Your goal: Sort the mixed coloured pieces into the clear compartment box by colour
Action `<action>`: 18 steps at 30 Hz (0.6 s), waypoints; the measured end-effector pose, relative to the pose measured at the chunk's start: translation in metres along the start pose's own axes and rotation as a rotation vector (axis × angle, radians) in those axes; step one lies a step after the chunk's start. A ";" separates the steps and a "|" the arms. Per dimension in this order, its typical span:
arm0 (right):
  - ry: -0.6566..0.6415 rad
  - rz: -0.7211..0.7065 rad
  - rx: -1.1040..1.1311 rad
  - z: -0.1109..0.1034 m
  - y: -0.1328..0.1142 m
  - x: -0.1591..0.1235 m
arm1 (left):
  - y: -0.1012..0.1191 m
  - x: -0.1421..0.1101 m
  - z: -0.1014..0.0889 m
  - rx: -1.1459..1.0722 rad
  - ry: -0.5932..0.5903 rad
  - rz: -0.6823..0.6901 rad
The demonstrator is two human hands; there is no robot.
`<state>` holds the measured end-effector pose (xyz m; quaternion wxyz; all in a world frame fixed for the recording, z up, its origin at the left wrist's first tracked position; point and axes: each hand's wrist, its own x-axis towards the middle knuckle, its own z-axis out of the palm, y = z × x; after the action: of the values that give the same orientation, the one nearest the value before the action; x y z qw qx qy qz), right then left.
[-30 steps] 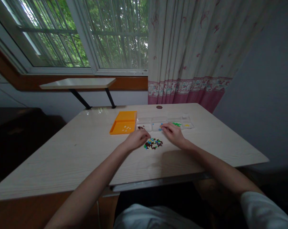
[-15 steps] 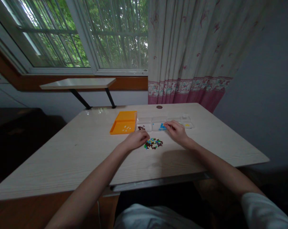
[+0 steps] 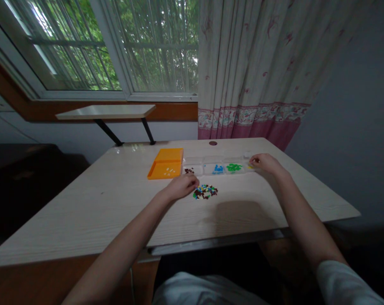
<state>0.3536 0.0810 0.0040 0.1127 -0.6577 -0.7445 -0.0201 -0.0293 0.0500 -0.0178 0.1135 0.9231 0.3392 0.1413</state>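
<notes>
A mixed pile of small coloured pieces (image 3: 205, 192), brown, blue, green, yellow and white, lies on the table. At its left edge rests my left hand (image 3: 183, 185), fingers curled closed; whatever they hold is hidden. My right hand (image 3: 264, 162) is over the rightmost clear box, its fingertips pinched above some yellow pieces (image 3: 250, 166); I cannot make out anything between them. In the neighbouring clear boxes lie green pieces (image 3: 234, 167), blue pieces (image 3: 217, 169) and, just beyond my left hand, dark brown pieces (image 3: 189, 170).
An open orange case (image 3: 160, 165) with several white pieces (image 3: 169, 171) in it stands left of the clear boxes. A raised shelf (image 3: 106, 111) on black legs is fixed at the table's back left. A round brown cable-hole cover (image 3: 213, 143) sits near the back edge.
My right hand has moved right, from the box with blue pieces, past the green ones, to the yellow ones. The left hand has stayed almost still beside the pile.
</notes>
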 end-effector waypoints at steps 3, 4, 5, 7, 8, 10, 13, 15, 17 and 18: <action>-0.020 0.065 -0.025 0.003 0.006 -0.002 | 0.000 0.000 0.001 -0.025 0.014 -0.024; -0.017 0.072 -0.034 0.003 0.006 -0.001 | 0.000 0.001 0.001 -0.044 0.026 -0.033; -0.009 0.073 -0.043 0.002 0.005 -0.001 | 0.000 0.001 0.001 -0.067 0.041 -0.036; 0.013 0.048 -0.040 0.002 0.000 0.001 | 0.002 0.002 0.001 -0.119 0.077 -0.032; 0.025 0.020 -0.021 0.002 -0.005 0.002 | 0.003 0.003 0.001 -0.146 0.096 -0.032; 0.051 -0.069 0.056 0.004 -0.024 0.002 | 0.006 0.004 0.001 -0.198 0.137 -0.043; 0.091 -0.259 0.238 0.012 -0.068 -0.006 | 0.011 0.005 0.002 -0.261 0.201 -0.058; 0.118 -0.385 0.329 0.019 -0.102 -0.016 | 0.014 0.005 0.002 -0.281 0.234 -0.049; 0.092 -0.479 0.368 0.025 -0.130 -0.027 | 0.017 0.005 0.002 -0.286 0.248 -0.034; 0.098 -0.498 0.386 0.028 -0.141 -0.032 | 0.019 0.005 0.002 -0.284 0.249 -0.027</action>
<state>0.2140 0.0361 -0.0122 0.2626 -0.4200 -0.8664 0.0628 -0.0140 0.0387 -0.0133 0.2019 0.8684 0.3397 0.2994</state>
